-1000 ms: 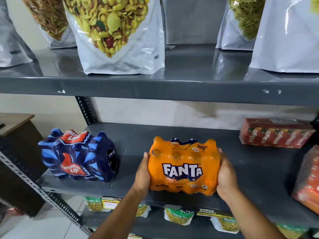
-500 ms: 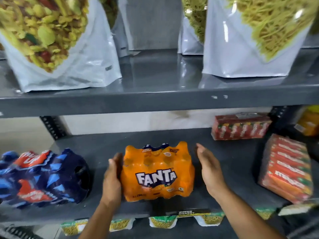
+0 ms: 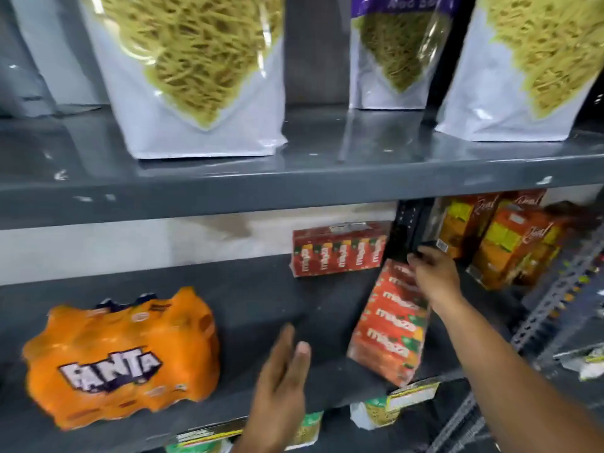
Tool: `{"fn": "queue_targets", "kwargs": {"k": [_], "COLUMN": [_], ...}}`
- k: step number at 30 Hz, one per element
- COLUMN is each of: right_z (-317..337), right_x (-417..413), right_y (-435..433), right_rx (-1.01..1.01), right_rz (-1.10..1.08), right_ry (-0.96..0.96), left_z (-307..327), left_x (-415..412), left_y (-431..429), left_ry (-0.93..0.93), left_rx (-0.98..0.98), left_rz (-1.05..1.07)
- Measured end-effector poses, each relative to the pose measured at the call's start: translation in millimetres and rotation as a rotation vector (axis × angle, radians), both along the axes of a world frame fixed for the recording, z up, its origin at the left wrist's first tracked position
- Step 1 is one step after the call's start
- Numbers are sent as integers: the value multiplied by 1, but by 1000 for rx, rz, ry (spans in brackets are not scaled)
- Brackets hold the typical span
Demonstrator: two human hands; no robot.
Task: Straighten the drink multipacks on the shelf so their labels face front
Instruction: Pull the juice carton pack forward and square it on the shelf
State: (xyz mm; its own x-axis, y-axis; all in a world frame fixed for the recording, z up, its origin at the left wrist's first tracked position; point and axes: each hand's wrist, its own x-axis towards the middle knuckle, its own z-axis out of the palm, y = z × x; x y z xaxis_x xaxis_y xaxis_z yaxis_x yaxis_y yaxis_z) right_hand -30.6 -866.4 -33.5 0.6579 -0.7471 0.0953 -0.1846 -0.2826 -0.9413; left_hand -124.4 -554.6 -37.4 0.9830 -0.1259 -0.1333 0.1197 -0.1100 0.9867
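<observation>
An orange Fanta multipack (image 3: 124, 358) stands on the grey middle shelf (image 3: 268, 299) at the left, its label facing front. A red Maaza multipack (image 3: 390, 325) sits skewed near the shelf's front edge at the right, one end pointing back. My right hand (image 3: 433, 273) rests on its far top end, fingers curled over it. My left hand (image 3: 282, 374) hovers open in front of the shelf edge, between the Fanta pack and the Maaza pack, touching nothing. A second red Maaza multipack (image 3: 338, 248) lies at the back of the shelf with its labels facing front.
Orange juice cartons (image 3: 503, 243) stand on the neighbouring shelf at the right, beyond a black upright post (image 3: 407, 230). Big white snack pouches (image 3: 202, 76) fill the upper shelf. Small green packets (image 3: 376, 413) and a price tag hang below the front edge.
Both hands have let go of the Fanta pack. The view has swung right; my right hand has reached to the skewed Maaza pack and my left hand has drifted right, open.
</observation>
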Motion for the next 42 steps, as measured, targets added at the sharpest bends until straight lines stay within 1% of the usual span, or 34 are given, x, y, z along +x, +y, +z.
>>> {"fn": "queue_targets", "kwargs": {"k": [1,2,3,5,7,9,11,13,16,19,22,25,27,29,32,35,37,39,41,42], "right_z": [-6,-11,-14,-18,-21,-24,-27,-32,-35,-42,-53,-45,-32,-19,0,13,12,5,-2,-4], "right_x": [0,1,4,11,17,23,26,30,30,30,26,30,35,42,54,67,71,73,74,74], "right_y": [-22,-38,-51,-61,-66,-69,-71,-76,-80,-82,-79,-77,-75,-71,-59,-34,-17,-7,-9,-14], "right_rx": [-63,-141,-199,-243,-256,-259,-245,-217,-134,-16,70,151,144,72,-114,-284,-452,-581,-582,-525], "right_rz": [9,40,89,231,345,361,343,368,411,417,338,327,326,349,400,456,506,495,491,514], "right_ry": [122,224,292,384,445,452,440,435,401,332,252,283,338,365,371,432,481,481,473,464], "left_z": [-4,-7,-10,-10,-6,-5,-6,-8,-12,-15,-6,7,16,23,28,34,34,30,23,16], "left_x": [-10,-15,-18,-14,-13,-12,-8,-3,0,-3,-7,-7,-6,-6,1,12,21,26,25,23], "left_y": [-30,-53,-77,-113,-136,-142,-143,-145,-151,-158,-166,-159,-147,-135,-114,-95,-87,-80,-78,-80], "left_ry": [139,225,300,387,405,424,499,571,607,588,647,707,758,789,733,621,532,479,446,428], "left_rx": [-59,-102,-135,-142,-146,-156,-131,-138,-141,-130,-184,-252,-327,-397,-426,-376,-315,-261,-209,-191], "left_rz": [-6,-45,-39,39,109,171,234,266,258,232,198,201,194,155,109,88,104,120,115,121]}}
